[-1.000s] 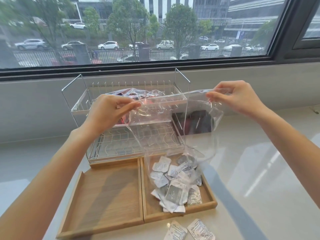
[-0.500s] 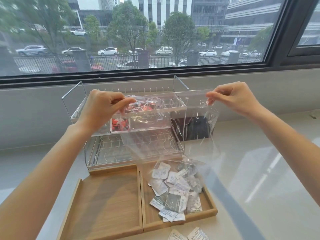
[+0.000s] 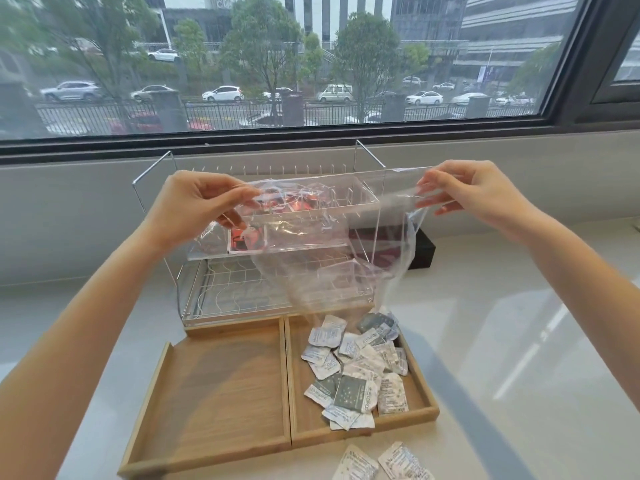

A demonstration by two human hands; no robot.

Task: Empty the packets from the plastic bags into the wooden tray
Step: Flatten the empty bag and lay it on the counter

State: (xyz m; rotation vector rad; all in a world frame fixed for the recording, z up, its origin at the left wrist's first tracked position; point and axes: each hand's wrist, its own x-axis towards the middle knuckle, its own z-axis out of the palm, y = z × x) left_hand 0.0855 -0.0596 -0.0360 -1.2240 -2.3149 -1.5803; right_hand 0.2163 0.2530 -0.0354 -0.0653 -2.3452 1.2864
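A clear plastic bag [image 3: 332,244] is held stretched across the middle of the frame, its upper edge pinched at 1 corner by the left hand [image 3: 194,209] and at the other by the right hand [image 3: 474,195]. It looks thin, limp, slippery and nearly weightless, so it is best gripped at those corners. The packets [image 3: 360,368] lie piled in the right compartment of the wooden tray [image 3: 221,441] at lower centre, with 2 more on the counter at the bottom edge.

A wide window [image 3: 277,64] with a dark frame fills the view from 10 to 2 o'clock, showing trees, parked cars and tall buildings in grey daylight. Below it runs a pale wall [image 3: 69,216]. The glossy white table [image 3: 519,341] reflects light at 4 o'clock.
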